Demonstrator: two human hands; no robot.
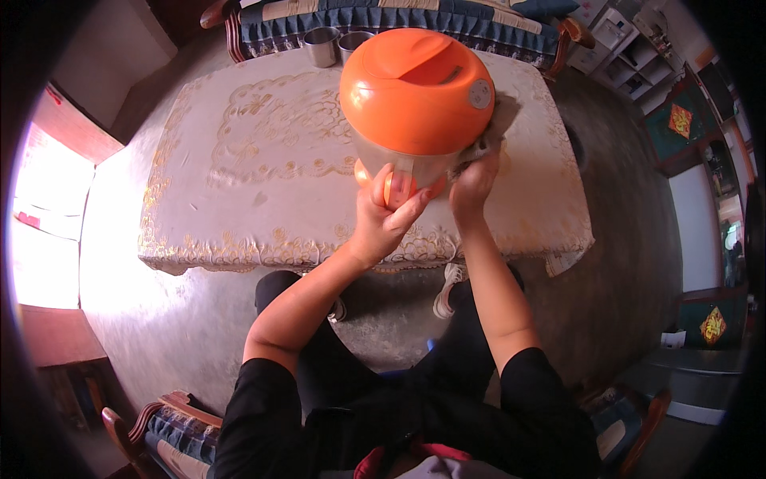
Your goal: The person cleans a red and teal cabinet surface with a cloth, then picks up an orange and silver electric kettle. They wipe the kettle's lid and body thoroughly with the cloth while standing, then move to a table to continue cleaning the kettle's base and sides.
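An orange kitchen appliance [419, 90] with a rounded lid and a pale see-through body stands over the near middle of the table. Its exact kind is unclear. My left hand [386, 218] wraps around the orange-tipped handle at its front. At its right side, my right hand [477, 182] presses a grey-brown cloth [505, 117] against the body; the palm side and part of the cloth are hidden. Whether the appliance's base rests on the table cannot be seen.
A cream tablecloth [269, 209] with gold flowers covers the table. Two metal cups, one [322, 47] left of the other [354, 42], stand at the far edge. Beyond is a wooden-armed sofa [287, 30]. A cabinet [682, 126] lines the right.
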